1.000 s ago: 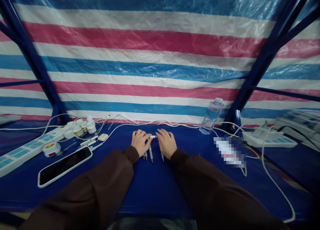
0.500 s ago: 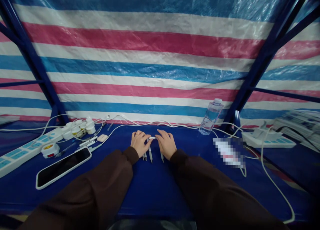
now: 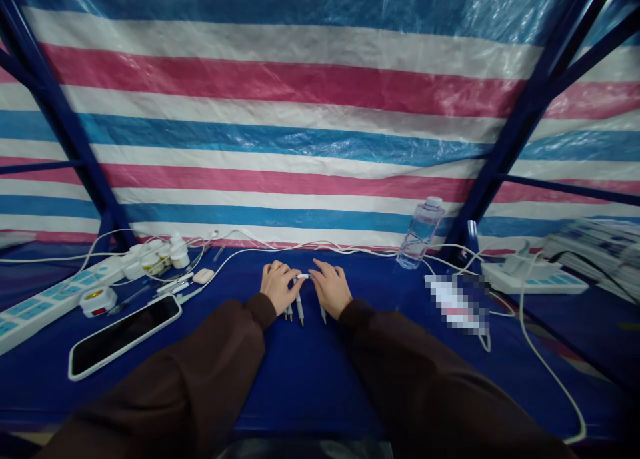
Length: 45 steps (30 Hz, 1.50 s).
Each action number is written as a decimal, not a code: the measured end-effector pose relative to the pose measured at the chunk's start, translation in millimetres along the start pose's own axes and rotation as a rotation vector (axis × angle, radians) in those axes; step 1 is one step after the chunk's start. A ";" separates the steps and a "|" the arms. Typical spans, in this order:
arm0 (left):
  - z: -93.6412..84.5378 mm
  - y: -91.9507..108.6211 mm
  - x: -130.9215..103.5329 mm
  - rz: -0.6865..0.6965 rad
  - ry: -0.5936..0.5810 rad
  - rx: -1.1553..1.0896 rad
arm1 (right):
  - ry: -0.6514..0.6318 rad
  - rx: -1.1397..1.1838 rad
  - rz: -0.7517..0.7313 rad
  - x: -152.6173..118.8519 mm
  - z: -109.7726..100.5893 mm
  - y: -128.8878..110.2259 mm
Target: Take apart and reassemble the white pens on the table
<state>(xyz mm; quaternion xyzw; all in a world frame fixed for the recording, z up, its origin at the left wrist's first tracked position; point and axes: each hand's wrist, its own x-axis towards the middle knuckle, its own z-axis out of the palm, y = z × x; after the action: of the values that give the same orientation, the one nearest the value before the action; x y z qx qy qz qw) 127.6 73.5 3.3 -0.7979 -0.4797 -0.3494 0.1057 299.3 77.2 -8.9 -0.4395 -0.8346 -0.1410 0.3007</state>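
Observation:
On the blue table (image 3: pixel 305 386), my left hand (image 3: pixel 280 287) pinches the left end of a short white piece (image 3: pixel 302 276) between thumb and fingers. My right hand (image 3: pixel 332 288) is beside it, its thumb and fingertips at the right end of the same piece. Several slim grey pens lie below the hands with their tips toward me. One pen (image 3: pixel 299 310) shows between the hands, others (image 3: pixel 289 312) come out from under my left hand, and another (image 3: pixel 323 314) from under my right. Their upper parts are hidden by my fingers.
At the left are a phone (image 3: pixel 125 336), a power strip (image 3: pixel 60 299), a white adapter (image 3: pixel 99 302), pens and cables. At the right stand a clear bottle (image 3: pixel 421 234) and another power strip (image 3: pixel 535 279), near a blurred packet (image 3: pixel 457 302) and stacked papers (image 3: pixel 600 246).
The whole view has shifted slightly. Both hands stay at the white piece, which now tilts a little, and the pens lie as before.

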 end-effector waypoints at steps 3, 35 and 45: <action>0.2 0.0 -0.2 -0.004 0.001 -0.004 | 0.002 0.020 0.003 0.1 0.6 1.7; 0.9 -1.8 -0.3 -0.067 0.026 -0.012 | -0.011 0.023 -0.004 -1.7 0.8 5.1; 2.3 -9.2 -0.7 -0.152 0.009 -0.067 | 0.032 0.011 0.171 -1.7 -1.8 6.1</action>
<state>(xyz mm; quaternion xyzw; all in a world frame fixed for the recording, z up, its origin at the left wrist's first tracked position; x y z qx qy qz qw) 120.6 79.0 -0.4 -0.7606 -0.5265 -0.3761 0.0542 305.8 78.7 -8.7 -0.5055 -0.7898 -0.1171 0.3273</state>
